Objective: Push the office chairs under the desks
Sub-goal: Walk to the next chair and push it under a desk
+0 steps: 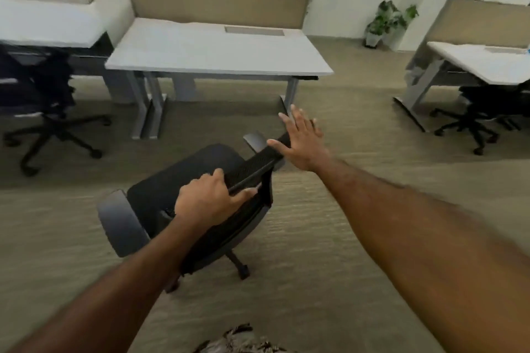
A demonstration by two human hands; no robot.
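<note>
The office chair point(183, 175) stood in the middle of the picture, on the carpet point(329, 238). It was out in front of the white desk point(218, 49), not under it. The left hand point(208, 198) held the top edge of the chair's back, with its fingers curled round it. The right hand point(301, 140) was flat with its fingers spread wide, at the other end of that top edge, and its thumb seemed to touch it. A second chair point(43, 100) sat at the left edge. A third chair point(481, 106) was tucked under the side desk point(487, 63) at the right edge. A green plant point(387, 20) stood at the upper right.
</note>
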